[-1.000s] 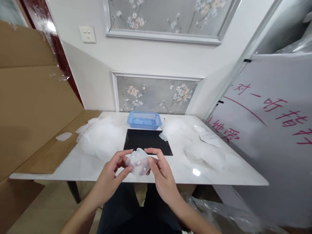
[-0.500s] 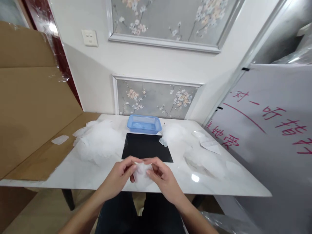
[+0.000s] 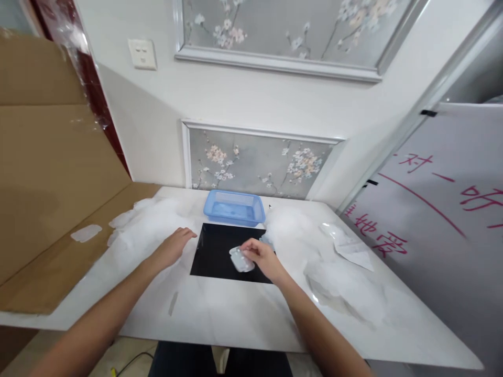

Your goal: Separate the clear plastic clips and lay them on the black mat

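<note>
My right hand (image 3: 261,255) pinches a thin translucent white plastic piece (image 3: 241,262) by its upper right edge, over the black mat (image 3: 212,251). The piece is flat with rounded corners; its exact kind I cannot make out. My left hand (image 3: 178,246) holds nothing visible, its fingers stretched out toward the mat's left edge. Beneath and beside it spreads a heap of similar white pieces (image 3: 145,225). Another white heap (image 3: 288,228) lies right of the mat, with a small translucent piece (image 3: 268,241) at its edge, partly behind my right hand.
Behind the mat stands a blue plastic basket (image 3: 234,215). A cardboard sheet (image 3: 51,272) borders the left side, with one loose piece (image 3: 86,233) on it. A filmy bag (image 3: 346,290) lies on the right. A narrow grey strip (image 3: 173,303) rests near the front.
My hands have parted from the white piece they held together near the table's front edge. The right one now holds a piece over the mat; the left has moved left and forward.
</note>
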`<state>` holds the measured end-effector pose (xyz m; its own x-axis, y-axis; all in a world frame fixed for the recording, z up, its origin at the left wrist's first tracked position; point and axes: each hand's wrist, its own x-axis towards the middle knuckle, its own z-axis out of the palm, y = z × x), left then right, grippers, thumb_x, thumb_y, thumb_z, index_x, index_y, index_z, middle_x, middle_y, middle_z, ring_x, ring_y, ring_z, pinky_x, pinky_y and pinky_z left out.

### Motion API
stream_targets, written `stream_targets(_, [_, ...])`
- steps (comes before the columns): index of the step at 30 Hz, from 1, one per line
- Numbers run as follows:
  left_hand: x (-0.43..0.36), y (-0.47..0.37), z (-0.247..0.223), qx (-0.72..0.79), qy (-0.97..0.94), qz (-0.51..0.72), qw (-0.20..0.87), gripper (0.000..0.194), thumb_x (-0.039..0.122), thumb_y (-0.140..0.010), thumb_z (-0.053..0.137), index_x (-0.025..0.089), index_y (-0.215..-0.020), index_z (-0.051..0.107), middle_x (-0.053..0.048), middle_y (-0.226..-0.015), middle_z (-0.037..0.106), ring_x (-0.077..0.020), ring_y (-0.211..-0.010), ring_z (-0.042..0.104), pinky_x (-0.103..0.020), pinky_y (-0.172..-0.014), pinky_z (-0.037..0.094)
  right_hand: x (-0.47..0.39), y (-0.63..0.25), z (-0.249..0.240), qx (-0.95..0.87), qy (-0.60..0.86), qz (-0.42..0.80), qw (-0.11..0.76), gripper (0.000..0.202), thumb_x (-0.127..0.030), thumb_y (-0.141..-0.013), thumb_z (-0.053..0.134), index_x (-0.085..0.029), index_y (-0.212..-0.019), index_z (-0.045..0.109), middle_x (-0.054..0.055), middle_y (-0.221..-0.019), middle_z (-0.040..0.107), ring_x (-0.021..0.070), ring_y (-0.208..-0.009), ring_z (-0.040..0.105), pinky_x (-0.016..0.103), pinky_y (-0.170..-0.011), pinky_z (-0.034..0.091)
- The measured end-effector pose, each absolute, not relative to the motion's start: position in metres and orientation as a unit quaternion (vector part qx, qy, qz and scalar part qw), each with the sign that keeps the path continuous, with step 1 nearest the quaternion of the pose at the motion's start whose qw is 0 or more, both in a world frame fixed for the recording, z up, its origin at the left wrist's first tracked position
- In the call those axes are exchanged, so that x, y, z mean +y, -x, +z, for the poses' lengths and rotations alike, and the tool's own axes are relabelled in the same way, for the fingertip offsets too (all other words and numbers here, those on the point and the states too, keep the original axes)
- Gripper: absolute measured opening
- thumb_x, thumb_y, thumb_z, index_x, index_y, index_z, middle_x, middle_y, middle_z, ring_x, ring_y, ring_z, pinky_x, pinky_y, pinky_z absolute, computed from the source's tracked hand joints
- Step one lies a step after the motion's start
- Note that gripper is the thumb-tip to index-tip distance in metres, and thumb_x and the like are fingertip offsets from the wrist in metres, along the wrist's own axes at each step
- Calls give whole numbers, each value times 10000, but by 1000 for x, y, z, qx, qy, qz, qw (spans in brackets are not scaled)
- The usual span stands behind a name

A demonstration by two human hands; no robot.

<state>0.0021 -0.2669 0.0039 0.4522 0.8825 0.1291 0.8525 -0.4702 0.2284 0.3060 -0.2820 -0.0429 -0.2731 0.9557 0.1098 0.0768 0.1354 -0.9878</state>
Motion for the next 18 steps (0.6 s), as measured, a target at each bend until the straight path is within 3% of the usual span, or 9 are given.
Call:
stream_targets(7, [-209,-13,17,452,-889,36,64,218,-24,-732,522,175,-728,610,-73,-789,601,-252,-862,569,-369,-809,417,-222,-371,-58,-591,584,339,441,134,-266,-742,474,-192,-756,585,20,-647,590,168,-552,541,281,-525,448])
stream_targets(11, [-204,-12,34,454,-882,62,107,129,209,-829,583,188,-701,580,-46,-815,581,-214,-806,555,-325,-753,427,-220,-395,-52,-580,611,289,455,153,-257,-739,477,-197,-775,612,36,-709,603,183,-624,530,317,-632,448])
stream_targets(14, [-215,-28,37,477,-823,195,239,242,409,-890,553,202,-765,557,-12,-823,582,-172,-756,545,-284,-718,429,-230,-380,-50,-591,574,304,478,192,-292,-780,478,-208,-856,633,37,-774,633,192,-681,553,324,-677,453])
stream_targets(18, [-231,-70,10,489,-634,313,511,369,537,-806,642,208,-799,474,27,-700,585,-137,-625,545,-240,-589,408,-245,-337,-58,-602,484,437,462,182,-316,-795,509,-213,-895,620,24,-801,648,187,-702,591,310,-653,468])
